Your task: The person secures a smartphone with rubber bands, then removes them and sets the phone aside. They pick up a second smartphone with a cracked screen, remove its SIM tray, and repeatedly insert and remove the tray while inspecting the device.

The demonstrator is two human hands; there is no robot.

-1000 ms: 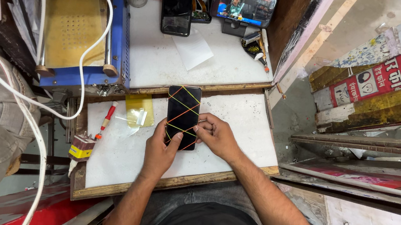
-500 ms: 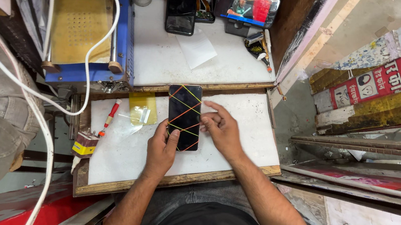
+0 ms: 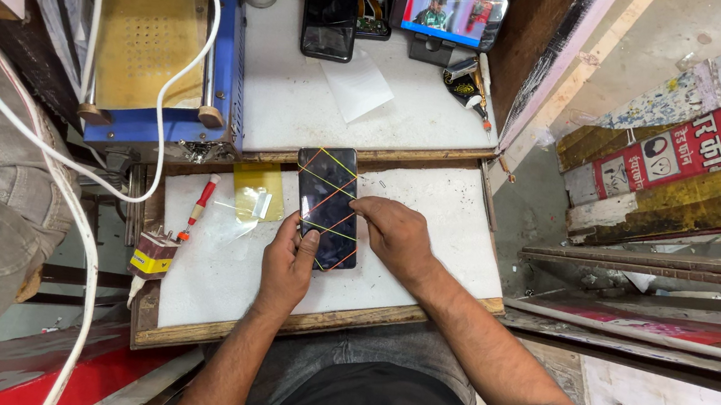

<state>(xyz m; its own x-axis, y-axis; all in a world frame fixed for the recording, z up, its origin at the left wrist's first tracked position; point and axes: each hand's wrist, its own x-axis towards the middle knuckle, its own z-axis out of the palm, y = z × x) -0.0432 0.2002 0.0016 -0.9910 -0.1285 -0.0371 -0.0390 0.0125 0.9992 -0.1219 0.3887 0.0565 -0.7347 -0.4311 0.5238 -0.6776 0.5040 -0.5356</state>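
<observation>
A dark smartphone (image 3: 327,207), its face crossed by thin coloured lines, lies at the centre of the white work board (image 3: 426,264). The left hand (image 3: 287,264) grasps the phone from 7 o'clock, thumb laid on the glass near its lower left edge and fingers curled along the side. The right hand (image 3: 395,236) rests at the phone's 3 o'clock, fingertips pressed against the right edge; whether it pinches anything there cannot be told.

At 9 o'clock of the phone a yellow film sheet (image 3: 257,191) lies flat on the board, with clear wrap just beside it. A red-handled screwdriver (image 3: 201,200) lies farther out at 9 o'clock, and a small block with a yellow band (image 3: 154,255) sits at 8 o'clock on the board's edge.

On the upper shelf at 12 o'clock, a blue-framed machine with a yellow pad (image 3: 153,52) stands at 10 o'clock, a white cable (image 3: 176,91) draped over it. A second dark phone (image 3: 329,11) lies flat, a white paper slip (image 3: 355,84) below it. A lit phone on a stand (image 3: 451,12) occupies 1 o'clock.
</observation>
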